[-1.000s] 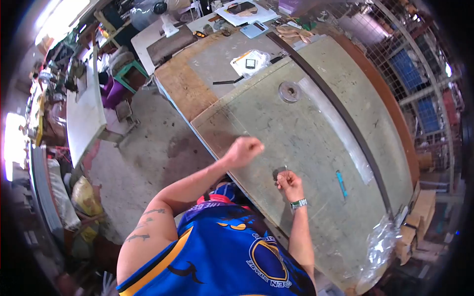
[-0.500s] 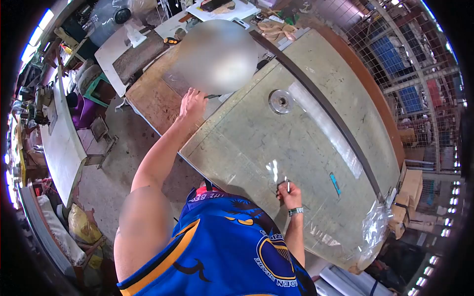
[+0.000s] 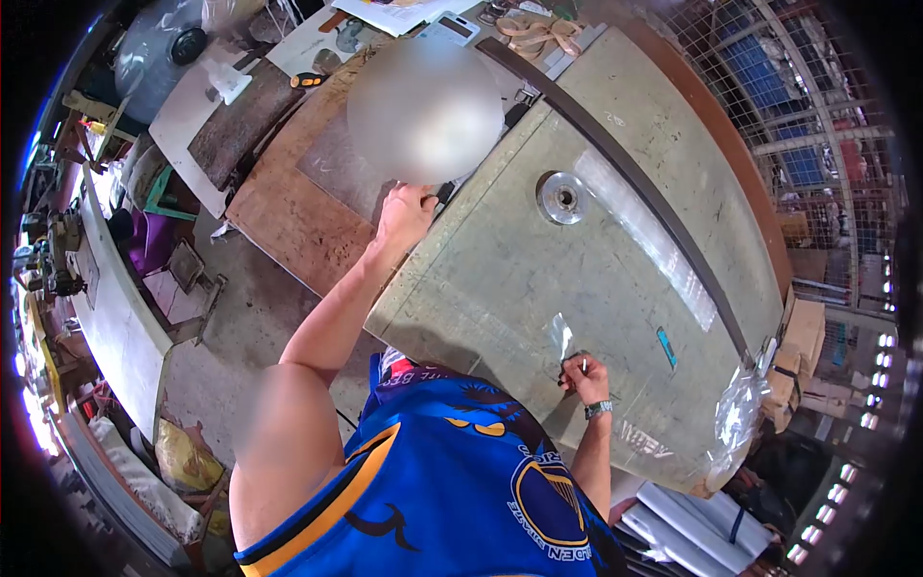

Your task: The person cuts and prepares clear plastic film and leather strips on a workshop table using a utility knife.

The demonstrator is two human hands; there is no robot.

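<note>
My left hand (image 3: 404, 213) reaches to the far left, over the seam between the brown board and the green-grey worktop (image 3: 481, 260). Its fingers are curled beside a small dark object (image 3: 444, 194), and I cannot tell whether they grip it. Low over the worktop, my right hand (image 3: 586, 378) is closed around a slim pen-like tool (image 3: 584, 365) with a pale tip. A shiny scrap of clear plastic (image 3: 561, 335) lies just beyond those fingers. To the right of this hand is a turquoise cutter-like tool (image 3: 665, 348).
A round metal disc (image 3: 561, 198) sits on the worktop beside a clear strip (image 3: 644, 236) and a long dark bar (image 3: 625, 188). Crumpled clear plastic (image 3: 737, 413) lies at the right corner. Beyond the brown board (image 3: 288, 212) stand a calculator (image 3: 450, 29) and coiled straps (image 3: 534, 37).
My left hand has shifted right, toward the worktop's edge, with its fingers more curled. My right hand stays closed near the plastic scrap. The view has shifted slightly.
</note>
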